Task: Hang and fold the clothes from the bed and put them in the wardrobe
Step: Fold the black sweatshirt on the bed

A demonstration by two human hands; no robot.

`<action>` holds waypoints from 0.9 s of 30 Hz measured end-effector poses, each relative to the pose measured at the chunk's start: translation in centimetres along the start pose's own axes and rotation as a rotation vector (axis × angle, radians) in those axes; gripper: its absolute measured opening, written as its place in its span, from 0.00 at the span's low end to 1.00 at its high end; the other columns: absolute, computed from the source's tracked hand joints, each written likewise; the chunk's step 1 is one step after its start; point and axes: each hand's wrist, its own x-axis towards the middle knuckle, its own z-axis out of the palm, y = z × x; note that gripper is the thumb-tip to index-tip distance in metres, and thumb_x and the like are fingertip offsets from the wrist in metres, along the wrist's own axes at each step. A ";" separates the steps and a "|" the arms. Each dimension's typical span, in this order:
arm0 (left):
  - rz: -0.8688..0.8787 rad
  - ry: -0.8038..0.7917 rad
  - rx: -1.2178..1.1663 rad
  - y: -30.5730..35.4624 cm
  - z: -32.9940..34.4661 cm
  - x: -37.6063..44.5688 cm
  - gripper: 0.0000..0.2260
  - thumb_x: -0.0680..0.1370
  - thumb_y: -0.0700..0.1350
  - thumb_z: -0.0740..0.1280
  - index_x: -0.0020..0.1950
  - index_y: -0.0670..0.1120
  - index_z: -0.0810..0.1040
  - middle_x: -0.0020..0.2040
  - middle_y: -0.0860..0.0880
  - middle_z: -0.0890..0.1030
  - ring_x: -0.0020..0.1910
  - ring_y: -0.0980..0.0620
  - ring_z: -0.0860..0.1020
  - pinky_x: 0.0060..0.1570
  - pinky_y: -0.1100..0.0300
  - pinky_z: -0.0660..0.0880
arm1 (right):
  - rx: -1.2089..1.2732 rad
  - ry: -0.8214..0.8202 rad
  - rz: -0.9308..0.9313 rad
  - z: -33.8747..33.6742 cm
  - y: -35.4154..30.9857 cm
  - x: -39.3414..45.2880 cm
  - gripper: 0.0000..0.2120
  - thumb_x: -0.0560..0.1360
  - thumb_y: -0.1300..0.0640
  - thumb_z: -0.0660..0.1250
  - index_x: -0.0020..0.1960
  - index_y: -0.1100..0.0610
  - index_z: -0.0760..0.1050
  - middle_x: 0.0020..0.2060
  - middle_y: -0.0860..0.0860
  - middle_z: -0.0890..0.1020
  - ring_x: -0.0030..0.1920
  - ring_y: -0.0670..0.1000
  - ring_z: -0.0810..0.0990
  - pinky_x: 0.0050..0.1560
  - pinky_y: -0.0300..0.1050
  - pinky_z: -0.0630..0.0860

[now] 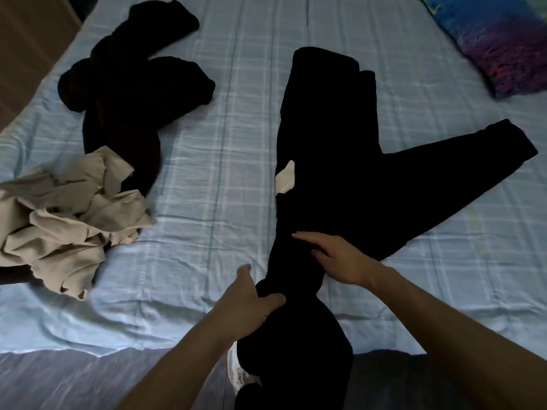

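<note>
We see a black garment (325, 179) spread on the bed (225, 143), looks like trousers, one leg running away from us and the other angled out to the right. Its near end is bunched and hangs over the bed edge toward us. The left hand (251, 303) grips that bunched part, thumb and fingers curled around the cloth. The right hand (337, 258) lies just beyond it, flat on the fabric, fingers straight and pointing left, pressing rather than grasping. The two hands are near each other, both touching the same garment.

Fabric is matte black, no visible weave, edges fairly straight where it lies flat. A small white patch (285, 177) shows at its left edge, maybe a pocket lining, we cannot tell.

The sheet is light blue with a pale check, softly wrinkled. To the left sits a crumpled beige garment (68, 220), thin and creased, overlapping a second black garment (133, 84), thicker-looking and lumpy. A colourful pillow (500, 39), blue and purple, lies at top right, blurred.
</note>
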 end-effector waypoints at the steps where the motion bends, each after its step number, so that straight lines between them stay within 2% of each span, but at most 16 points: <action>1: 0.001 0.009 -0.084 0.5 0.1 -0.5 0.38 0.76 0.51 0.72 0.79 0.55 0.53 0.65 0.47 0.77 0.54 0.52 0.81 0.56 0.58 0.77 | 0.014 0.003 -0.046 -0.1 0.8 -1.2 0.29 0.78 0.70 0.58 0.76 0.51 0.64 0.75 0.49 0.67 0.76 0.46 0.62 0.77 0.41 0.56; 3: 0.046 0.007 -0.238 1.7 0.4 -1.2 0.32 0.77 0.47 0.71 0.75 0.62 0.60 0.59 0.47 0.82 0.50 0.50 0.84 0.53 0.56 0.79 | -0.044 -0.027 -0.105 0.0 1.8 -3.4 0.33 0.79 0.67 0.60 0.79 0.44 0.56 0.79 0.44 0.56 0.78 0.43 0.52 0.78 0.38 0.49; 5: 0.077 -0.029 -0.396 3.3 0.7 -1.6 0.19 0.79 0.44 0.69 0.67 0.58 0.73 0.51 0.46 0.86 0.48 0.50 0.85 0.48 0.56 0.80 | -0.117 -0.033 -0.135 0.9 3.1 -5.3 0.39 0.79 0.50 0.68 0.79 0.38 0.46 0.79 0.37 0.47 0.78 0.40 0.44 0.77 0.36 0.42; 7: 0.062 -0.058 -0.581 5.5 1.0 -1.5 0.11 0.80 0.42 0.68 0.62 0.48 0.78 0.48 0.45 0.86 0.45 0.49 0.85 0.44 0.57 0.79 | 0.045 -0.105 0.030 1.7 3.5 -7.0 0.48 0.66 0.40 0.78 0.77 0.38 0.53 0.77 0.37 0.58 0.77 0.41 0.57 0.78 0.43 0.54; 9: 0.069 -0.096 -0.713 7.8 1.2 -1.2 0.10 0.80 0.43 0.67 0.59 0.41 0.79 0.43 0.45 0.85 0.41 0.49 0.83 0.42 0.57 0.79 | 0.166 -0.136 0.108 1.3 2.0 -8.2 0.43 0.59 0.33 0.78 0.68 0.49 0.70 0.64 0.44 0.76 0.64 0.44 0.75 0.68 0.31 0.66; 10: 0.083 -0.109 -0.743 9.0 1.3 -1.0 0.11 0.80 0.44 0.66 0.58 0.40 0.80 0.41 0.45 0.83 0.39 0.49 0.81 0.44 0.54 0.78 | 0.196 -0.033 0.082 0.9 1.5 -7.7 0.33 0.60 0.39 0.80 0.59 0.52 0.75 0.53 0.46 0.80 0.53 0.43 0.79 0.57 0.26 0.71; 11: 0.106 -0.106 -0.749 10.0 1.4 -0.7 0.12 0.81 0.47 0.65 0.57 0.40 0.80 0.39 0.46 0.83 0.37 0.49 0.81 0.46 0.51 0.78 | 0.322 0.122 0.088 0.1 0.6 -6.9 0.20 0.63 0.56 0.81 0.50 0.52 0.76 0.44 0.46 0.80 0.43 0.40 0.79 0.46 0.26 0.74; 12: 0.135 -0.090 -0.740 11.0 1.4 -0.4 0.13 0.82 0.50 0.64 0.55 0.41 0.80 0.36 0.47 0.82 0.34 0.49 0.80 0.47 0.50 0.77 | 0.413 0.304 0.076 -0.4 0.2 -5.6 0.20 0.61 0.69 0.78 0.46 0.53 0.76 0.39 0.46 0.79 0.38 0.39 0.79 0.41 0.29 0.75; 13: 0.171 -0.060 -0.706 12.0 1.4 0.0 0.14 0.82 0.52 0.62 0.54 0.43 0.80 0.35 0.48 0.83 0.33 0.50 0.81 0.47 0.50 0.77 | 0.446 0.498 0.077 -1.4 0.2 -4.8 0.20 0.64 0.75 0.72 0.47 0.55 0.76 0.40 0.48 0.79 0.38 0.37 0.80 0.43 0.32 0.75; 14: 0.209 -0.024 -0.671 13.0 1.3 0.3 0.14 0.83 0.54 0.61 0.55 0.45 0.80 0.38 0.48 0.85 0.35 0.50 0.83 0.46 0.52 0.78 | 0.541 0.604 0.074 -2.5 -0.2 -4.1 0.17 0.68 0.73 0.74 0.51 0.58 0.76 0.43 0.49 0.80 0.42 0.37 0.81 0.47 0.33 0.75; 15: 0.257 0.024 -0.618 13.8 1.2 1.0 0.14 0.83 0.55 0.61 0.59 0.47 0.79 0.42 0.47 0.86 0.39 0.50 0.83 0.45 0.54 0.79 | 0.696 0.679 0.068 -3.6 -0.6 -3.1 0.14 0.71 0.69 0.74 0.54 0.59 0.76 0.46 0.49 0.82 0.47 0.39 0.82 0.50 0.35 0.76; 18: 0.458 0.237 -0.363 15.5 0.8 3.8 0.17 0.81 0.53 0.65 0.69 0.55 0.71 0.47 0.50 0.84 0.40 0.56 0.82 0.41 0.61 0.78 | 0.838 0.764 -0.023 -7.7 -0.2 0.3 0.11 0.75 0.58 0.72 0.56 0.57 0.79 0.48 0.50 0.85 0.51 0.47 0.84 0.52 0.42 0.80; 20: 0.657 0.474 -0.030 15.7 1.0 6.5 0.19 0.80 0.50 0.67 0.70 0.56 0.69 0.50 0.54 0.80 0.45 0.58 0.80 0.43 0.61 0.77 | 0.865 0.738 -0.013 -10.0 1.8 2.9 0.11 0.76 0.53 0.72 0.57 0.54 0.80 0.48 0.49 0.86 0.50 0.47 0.85 0.52 0.45 0.81; 22: 0.841 0.659 0.399 15.6 1.7 9.3 0.20 0.80 0.49 0.65 0.71 0.52 0.69 0.59 0.52 0.77 0.56 0.55 0.75 0.52 0.59 0.74 | 0.820 0.655 0.100 -11.7 4.6 5.8 0.17 0.74 0.46 0.73 0.59 0.53 0.79 0.49 0.48 0.86 0.51 0.47 0.85 0.55 0.49 0.81; 25: 0.864 0.671 0.831 15.2 3.0 13.8 0.24 0.78 0.50 0.59 0.74 0.47 0.69 0.72 0.45 0.71 0.70 0.45 0.69 0.62 0.49 0.72 | 0.615 0.609 0.344 -12.8 8.4 8.8 0.30 0.71 0.43 0.74 0.68 0.55 0.71 0.58 0.50 0.81 0.54 0.46 0.81 0.54 0.42 0.80; 27: 0.790 0.619 0.943 15.3 3.6 16.1 0.27 0.79 0.53 0.56 0.76 0.46 0.66 0.77 0.44 0.66 0.75 0.43 0.64 0.69 0.45 0.69 | 0.343 0.690 0.325 -12.5 10.1 8.9 0.33 0.75 0.44 0.70 0.75 0.53 0.62 0.69 0.53 0.72 0.66 0.49 0.73 0.66 0.45 0.73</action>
